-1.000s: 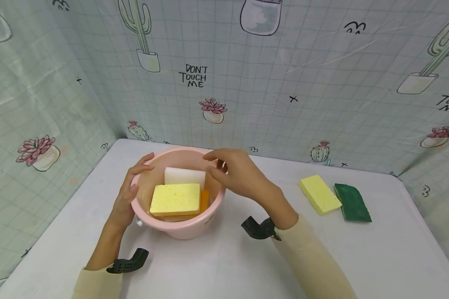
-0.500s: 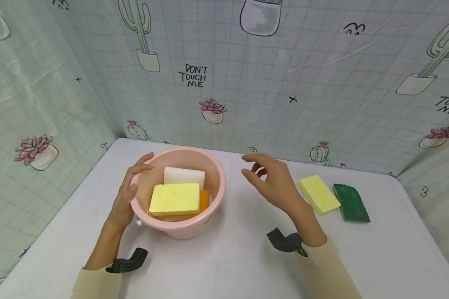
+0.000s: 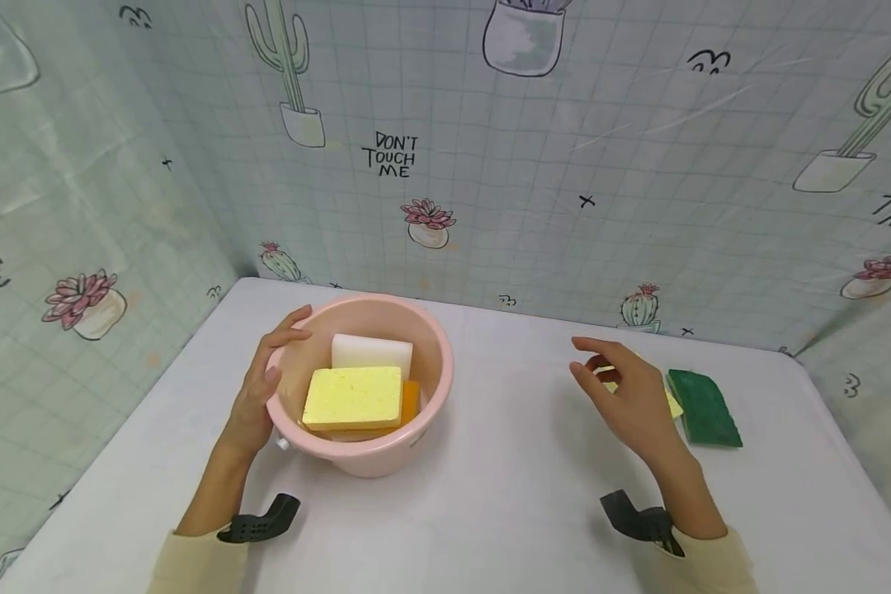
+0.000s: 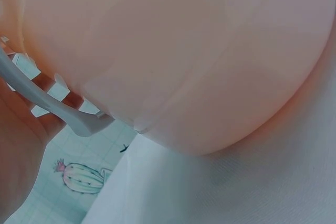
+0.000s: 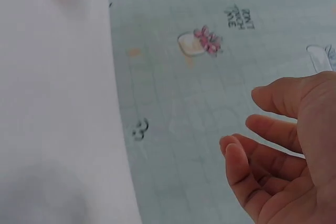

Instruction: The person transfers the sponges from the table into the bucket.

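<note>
On the left of the table is a pink bucket (image 3: pixel 371 466). In it lie a yellow sponge (image 3: pixel 352 398), a white block (image 3: pixel 371 353) and an orange piece (image 3: pixel 412 403), partly covered. My left hand (image 3: pixel 254 400) grips the bucket's left rim; in the left wrist view a grey handle (image 4: pixel 58 106) crosses in front of its fingers. My right hand (image 3: pixel 627 400) hovers with loosely bent fingers and holds nothing, as the right wrist view also shows. Behind it, mostly hidden in the head view, lies a second yellow sponge (image 3: pixel 674 404). A dark green scouring pad (image 3: pixel 705 408) lies beside that sponge.
The white table (image 3: pixel 505 495) meets a cactus-print sheet (image 3: pixel 520 206) along its back edge. Another stretch of this sheet stands along the left side. Each wrist carries a black mount (image 3: pixel 263 521).
My right hand has moved away from the bucket's right rim, rightward across the table to above the loose yellow sponge. The left hand keeps its grip on the bucket.
</note>
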Available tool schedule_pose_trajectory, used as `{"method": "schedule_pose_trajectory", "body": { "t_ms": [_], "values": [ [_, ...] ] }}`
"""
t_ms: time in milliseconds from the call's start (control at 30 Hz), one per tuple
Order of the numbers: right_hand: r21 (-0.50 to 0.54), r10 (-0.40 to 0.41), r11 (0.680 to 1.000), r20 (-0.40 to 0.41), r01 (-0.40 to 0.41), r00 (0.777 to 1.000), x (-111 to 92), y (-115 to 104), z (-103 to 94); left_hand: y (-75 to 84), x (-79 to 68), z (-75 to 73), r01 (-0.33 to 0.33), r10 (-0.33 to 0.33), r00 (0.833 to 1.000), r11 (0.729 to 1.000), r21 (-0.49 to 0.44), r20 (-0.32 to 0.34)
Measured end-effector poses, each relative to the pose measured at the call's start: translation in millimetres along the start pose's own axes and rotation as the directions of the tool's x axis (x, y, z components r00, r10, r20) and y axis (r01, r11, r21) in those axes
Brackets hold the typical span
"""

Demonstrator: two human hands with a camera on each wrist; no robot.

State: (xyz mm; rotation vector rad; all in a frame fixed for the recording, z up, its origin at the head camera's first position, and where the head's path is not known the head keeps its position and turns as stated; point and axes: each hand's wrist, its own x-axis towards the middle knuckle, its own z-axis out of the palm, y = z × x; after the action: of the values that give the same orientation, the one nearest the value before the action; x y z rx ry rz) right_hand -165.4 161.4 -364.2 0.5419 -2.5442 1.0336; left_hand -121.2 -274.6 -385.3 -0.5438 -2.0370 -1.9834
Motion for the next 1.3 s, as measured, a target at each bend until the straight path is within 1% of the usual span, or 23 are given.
{"method": "schedule_pose_trajectory", "body": {
  "t_ms": [133, 267, 367, 500, 600, 633, 733, 967, 1133, 1300],
  "values": [
    [-0.037, 0.045, 0.998, -0.03, -0.046, 0.999, -15.1, 15.2, -11.1, -0.6, 2.0, 0.5, 0.002, -0.002, 1.0, 1.0, -0.002, 0.003],
    [-0.05, 0.118, 0.991, -0.033, -0.12, 0.992, -29.5, 27.6, -16.4, -1.3, 3.0, 0.2, 0.009, -0.009, 1.0, 1.0, 0.007, 0.005],
    [-0.043, 0.177, 0.983, -0.022, -0.178, 0.984, -40.5, 40.1, -15.2, -1.7, 2.9, -0.2, 0.01, -0.01, 1.0, 1.0, 0.011, 0.005],
    [-0.09, 0.232, 0.969, -0.014, -0.232, 0.973, -53.1, 58.5, -13.0, -2.4, 2.2, -0.6, 0.013, -0.013, 1.0, 1.0, 0.011, 0.006],
    [-0.131, 0.271, 0.954, -0.004, -0.27, 0.962, -58.6, 63.0, -17.3, -2.7, 1.7, -0.5, 0.02, -0.02, 1.0, 1.0, 0.012, 0.005],
    [-0.128, 0.285, 0.951, 0.0, -0.282, 0.959, -59.9, 62.9, -19.8, -2.8, 1.7, -0.2, 0.02, -0.02, 1.0, 1.0, 0.013, 0.005],
    [-0.135, 0.306, 0.943, 0.005, -0.303, 0.952, -63.8, 63.3, -26.4, -2.6, 1.4, 0.4, 0.025, -0.025, 1.0, 1.0, 0.01, 0.003],
    [-0.172, 0.34, 0.924, -0.04, -0.342, 0.939, -76.5, 76.1, -33.1, -2.5, 0.6, 1.4, 0.018, -0.018, 1.0, 1.0, 0.002, 0.006],
    [-0.178, 0.361, 0.914, -0.053, -0.364, 0.931, -82.6, 82.1, -33.2, -1.7, 0.2, 1.6, 0.014, -0.014, 1.0, 1.0, -0.01, 0.001],
    [-0.201, 0.368, 0.905, -0.066, -0.374, 0.927, -84.7, 87.7, -31.4, -0.7, -1.0, 1.1, 0.011, -0.011, 1.0, 1.0, -0.015, -0.007]
  ]
}}
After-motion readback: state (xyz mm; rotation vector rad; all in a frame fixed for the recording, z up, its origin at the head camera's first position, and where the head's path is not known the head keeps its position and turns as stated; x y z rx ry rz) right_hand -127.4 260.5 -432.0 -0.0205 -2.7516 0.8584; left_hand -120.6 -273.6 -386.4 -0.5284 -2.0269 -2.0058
